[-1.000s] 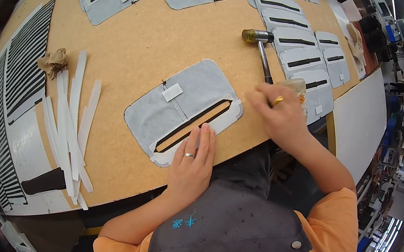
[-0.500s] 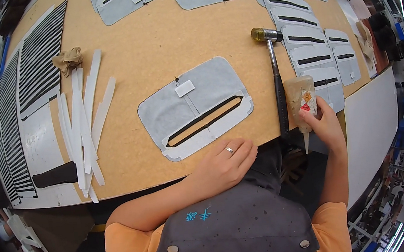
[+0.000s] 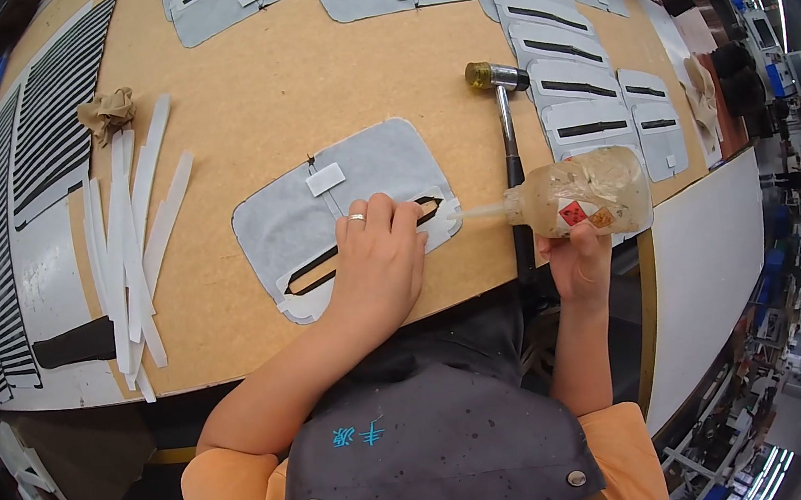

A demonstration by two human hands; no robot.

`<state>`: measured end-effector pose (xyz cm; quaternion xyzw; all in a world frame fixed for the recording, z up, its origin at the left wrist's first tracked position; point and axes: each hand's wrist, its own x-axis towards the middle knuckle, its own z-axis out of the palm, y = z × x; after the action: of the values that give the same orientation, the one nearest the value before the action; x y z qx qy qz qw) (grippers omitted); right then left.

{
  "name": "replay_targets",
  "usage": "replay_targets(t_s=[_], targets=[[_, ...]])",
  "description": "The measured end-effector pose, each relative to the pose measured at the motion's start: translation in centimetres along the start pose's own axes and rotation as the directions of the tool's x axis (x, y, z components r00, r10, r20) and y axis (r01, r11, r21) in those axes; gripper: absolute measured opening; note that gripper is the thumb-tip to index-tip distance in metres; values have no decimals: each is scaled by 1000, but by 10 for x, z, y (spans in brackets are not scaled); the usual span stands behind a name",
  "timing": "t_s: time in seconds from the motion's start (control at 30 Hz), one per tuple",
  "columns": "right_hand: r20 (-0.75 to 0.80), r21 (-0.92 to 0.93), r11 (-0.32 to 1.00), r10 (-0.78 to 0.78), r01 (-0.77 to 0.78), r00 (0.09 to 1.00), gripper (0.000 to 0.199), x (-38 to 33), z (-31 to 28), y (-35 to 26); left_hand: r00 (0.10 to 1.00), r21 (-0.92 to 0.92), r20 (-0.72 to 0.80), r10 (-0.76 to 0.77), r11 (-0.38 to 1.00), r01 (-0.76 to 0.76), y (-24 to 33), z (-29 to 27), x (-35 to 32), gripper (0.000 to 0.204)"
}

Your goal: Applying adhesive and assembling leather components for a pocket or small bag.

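On the table lies a grey fabric panel [image 3: 274, 218] with rounded corners, a long black-edged slot and a small white tab [image 3: 324, 178]. My left hand [image 3: 377, 258] rests palm down over the slot, fingers bent slightly and laid on the panel; the thumb is hidden. To its right, my right hand [image 3: 580, 263] grips a cloudy, stained squeeze bottle [image 3: 597, 184] from below. The bottle is tipped on its side. Its thin nozzle [image 3: 481, 211] points left, with the tip over the slot's right end; whether it touches cannot be told.
A mallet [image 3: 510, 137] with a yellow head lies beneath the bottle. Finished-looking grey panels [image 3: 594, 116] overlap along the right and far edges. At left are white strips [image 3: 129, 253], crumpled brown paper [image 3: 107, 112], black-striped sheets [image 3: 64, 111] and a black piece [image 3: 75, 344].
My left hand has moved from the table's front edge up onto the panel. My right hand has raised the bottle and turned it from nozzle-down to sideways, nozzle toward the slot.
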<state>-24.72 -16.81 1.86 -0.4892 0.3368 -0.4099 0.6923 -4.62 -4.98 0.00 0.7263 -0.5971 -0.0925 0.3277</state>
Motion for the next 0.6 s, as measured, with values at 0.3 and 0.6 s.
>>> replay_targets(t_s=[0.3,0.6], targets=[[7,-31,994,-109,109,994,81,-3,3,7,997,-147,15,-79,986,81,-3,0,4,13],[-75,-201,964,-192,174,978,65,-2,9,7,996,-169,2,-86,982,85,-3,0,5,10]])
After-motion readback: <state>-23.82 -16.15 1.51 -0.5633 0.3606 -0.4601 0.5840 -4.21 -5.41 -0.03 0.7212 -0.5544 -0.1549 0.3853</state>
